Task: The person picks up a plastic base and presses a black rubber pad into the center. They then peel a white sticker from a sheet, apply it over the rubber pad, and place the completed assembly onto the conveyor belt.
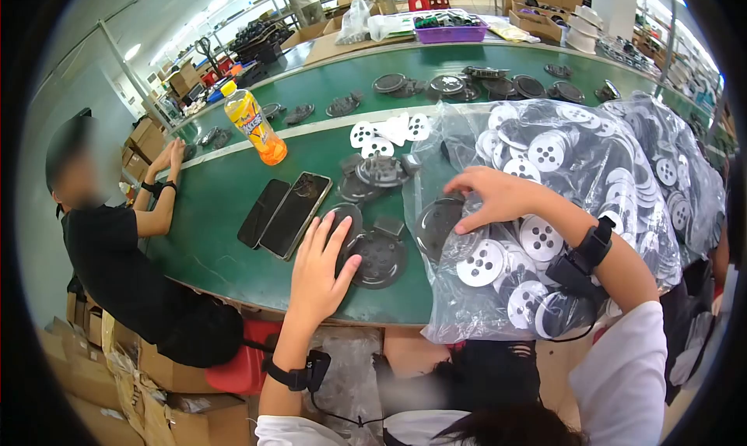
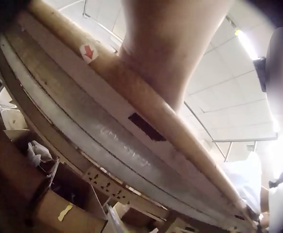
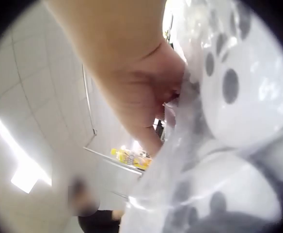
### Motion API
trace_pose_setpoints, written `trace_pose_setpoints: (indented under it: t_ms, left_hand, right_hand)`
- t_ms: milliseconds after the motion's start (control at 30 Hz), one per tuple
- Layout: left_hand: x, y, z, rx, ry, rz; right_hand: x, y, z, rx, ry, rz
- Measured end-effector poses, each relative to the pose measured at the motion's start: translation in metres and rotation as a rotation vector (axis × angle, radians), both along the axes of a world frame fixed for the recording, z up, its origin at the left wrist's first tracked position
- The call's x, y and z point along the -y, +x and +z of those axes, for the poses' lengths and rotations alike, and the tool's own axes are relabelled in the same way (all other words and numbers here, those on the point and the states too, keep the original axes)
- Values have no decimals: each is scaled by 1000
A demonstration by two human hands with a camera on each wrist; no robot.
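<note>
In the head view my left hand (image 1: 313,273) lies with long, spread fingers over the edge of a black round part (image 1: 342,226), its thumb reaching onto a larger black disc (image 1: 377,259). My right hand (image 1: 502,199) is over a clear plastic bag (image 1: 459,310) of white discs with dark holes (image 1: 480,262). Its bent fingers and thumb come close to another black disc (image 1: 437,232) at the bag's edge; I cannot tell whether they grip it. The right wrist view has this hand (image 3: 141,92) against the film, fingertips hidden. More black parts (image 1: 381,171) lie beyond my left hand.
Two phones (image 1: 294,212) lie left of my left hand on the green table (image 1: 210,244). An orange drink bottle (image 1: 255,127) stands behind them, and loose white discs (image 1: 377,147) lie farther right. Across the table are black parts (image 1: 447,85). A person (image 1: 117,236) sits at left.
</note>
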State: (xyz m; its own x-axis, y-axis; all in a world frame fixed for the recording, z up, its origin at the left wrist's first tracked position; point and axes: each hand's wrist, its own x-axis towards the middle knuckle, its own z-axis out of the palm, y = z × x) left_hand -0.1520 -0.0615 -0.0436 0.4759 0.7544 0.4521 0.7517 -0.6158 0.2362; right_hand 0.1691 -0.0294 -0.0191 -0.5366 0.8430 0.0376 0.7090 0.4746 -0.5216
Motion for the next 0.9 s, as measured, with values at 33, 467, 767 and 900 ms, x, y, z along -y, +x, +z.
trace_pose_setpoints:
  t_ms: [33,467,767,900]
  left_hand:
    - [-1,1,3,-27,71,17]
    - [4,-2,17,482,-84,195]
    - [58,33,16,-32,132,26]
    - [40,24,8,308,32,44]
  right_hand:
    - [-2,4,3,0,-108,-30]
    - [-10,11,-2,-1150,-609,-302]
    - [-5,16,5,-1308,-681,-276]
    - [-7,19,0,-1352,-756,-264]
